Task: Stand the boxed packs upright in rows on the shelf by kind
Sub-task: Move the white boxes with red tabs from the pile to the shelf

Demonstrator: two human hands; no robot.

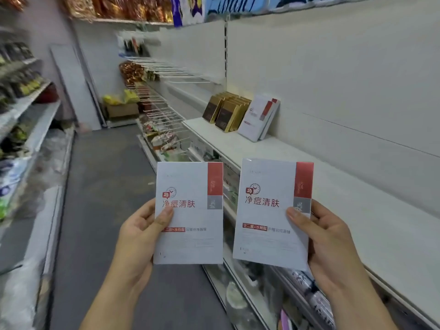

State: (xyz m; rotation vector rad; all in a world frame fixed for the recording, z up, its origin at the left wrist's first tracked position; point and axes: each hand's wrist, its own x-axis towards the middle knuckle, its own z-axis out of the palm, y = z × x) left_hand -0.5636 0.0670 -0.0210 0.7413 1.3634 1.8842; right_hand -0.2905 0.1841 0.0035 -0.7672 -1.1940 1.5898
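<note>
My left hand (140,232) grips a white boxed pack with a red corner panel (190,225), thumb across its front. My right hand (326,244) grips a second white pack of the same kind (269,222), thumb on its front. Both packs are held upright, side by side, in front of the white shelf (333,186). On the shelf's far end, two white packs of this kind (258,119) lean against the back panel. To their left stand several gold-and-brown packs (226,111) in rows, tilted back.
The aisle floor (102,210) runs ahead on the left, with stocked shelves (21,91) along its far side. Wire racks with snack bags (157,108) lie beyond the white shelf. A cardboard box (122,109) sits at the aisle's end. Lower shelves hold goods under my hands.
</note>
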